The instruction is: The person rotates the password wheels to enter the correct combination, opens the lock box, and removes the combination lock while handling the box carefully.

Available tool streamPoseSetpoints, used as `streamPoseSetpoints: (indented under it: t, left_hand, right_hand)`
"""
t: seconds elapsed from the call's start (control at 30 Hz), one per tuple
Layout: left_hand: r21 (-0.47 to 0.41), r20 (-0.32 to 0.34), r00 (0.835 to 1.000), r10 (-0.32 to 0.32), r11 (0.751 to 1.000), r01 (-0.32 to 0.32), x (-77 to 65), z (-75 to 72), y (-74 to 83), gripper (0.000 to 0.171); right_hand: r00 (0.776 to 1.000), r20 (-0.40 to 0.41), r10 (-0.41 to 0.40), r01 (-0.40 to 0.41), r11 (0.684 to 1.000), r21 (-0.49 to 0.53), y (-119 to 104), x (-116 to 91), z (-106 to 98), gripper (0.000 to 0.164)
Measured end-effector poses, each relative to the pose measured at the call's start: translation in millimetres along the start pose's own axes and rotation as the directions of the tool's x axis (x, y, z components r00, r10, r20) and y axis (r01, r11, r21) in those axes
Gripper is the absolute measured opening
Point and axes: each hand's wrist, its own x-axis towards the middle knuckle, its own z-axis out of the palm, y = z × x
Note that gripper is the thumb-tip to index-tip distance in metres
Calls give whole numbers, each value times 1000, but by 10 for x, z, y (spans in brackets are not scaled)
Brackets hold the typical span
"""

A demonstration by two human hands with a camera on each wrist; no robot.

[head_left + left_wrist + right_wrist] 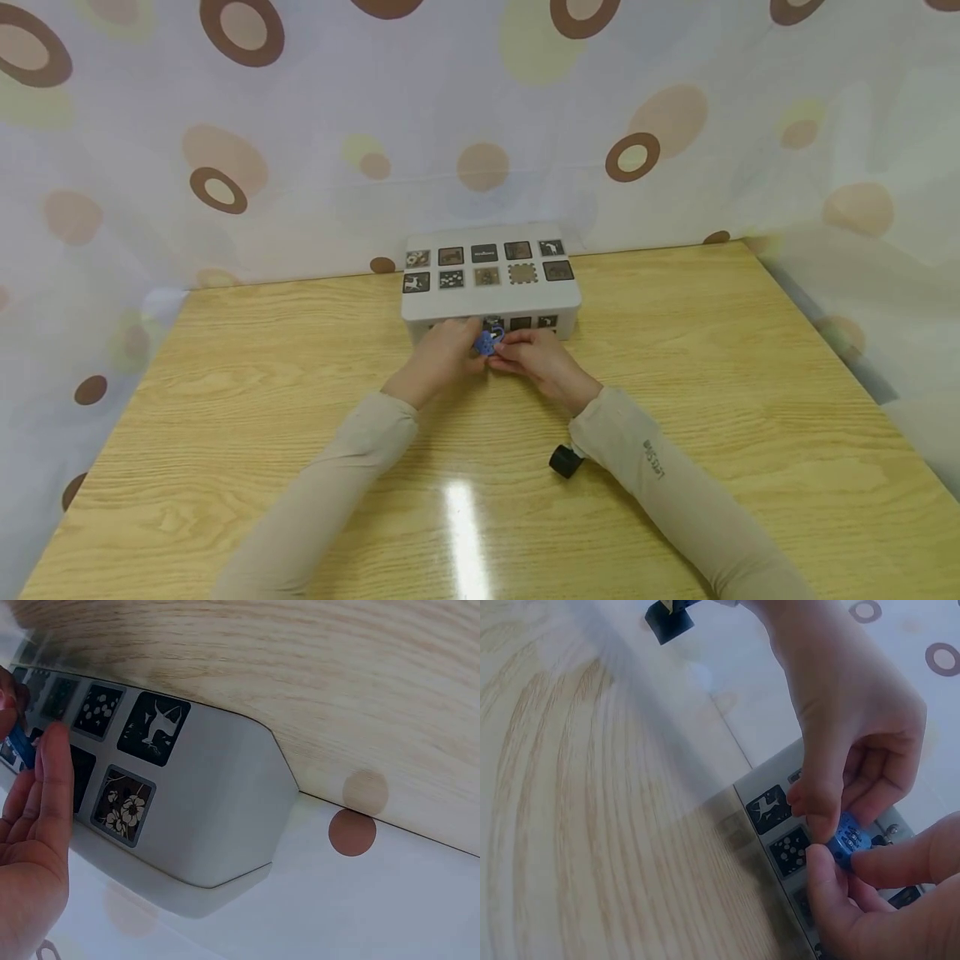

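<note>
A small blue padlock (488, 342) with a curved shackle sits between the fingertips of both hands, right at the front face of a white box (491, 307). My left hand (441, 352) pinches it from the left side; in the right wrist view the left thumb lies against the blue body (851, 838). From the right, my right hand (546, 364) pinches it between thumb and fingers. Dark square picture tiles cover the box's top and front. A small metal part (892, 830) shows beside the padlock. In the left wrist view the fingers partly hide the padlock.
The box stands at the back of a wood-grain table (262, 375), close to a white curtain (322, 100) with brown and beige circles. A black wrist device (566, 461) hangs by the right sleeve.
</note>
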Motion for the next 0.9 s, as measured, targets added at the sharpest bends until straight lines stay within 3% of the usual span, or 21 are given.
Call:
streamPoseSetpoints:
  t: [0.27,0.7,0.9]
  left_hand:
    - [20,35,999,-28,999,28,20,-16,43,25]
    - [13,-23,1000,-13,1000,13,-36,19,103,28]
    - [-26,-80,997,1,1000,-3,-66,45,149,27]
  right_hand:
    - [999,10,-33,33,999,1,3,-15,-20,23]
    - [998,-8,-62,62,998,19,28,-85,-32,16]
    - [998,-8,-57,57,998,4,37,-141,-80,19]
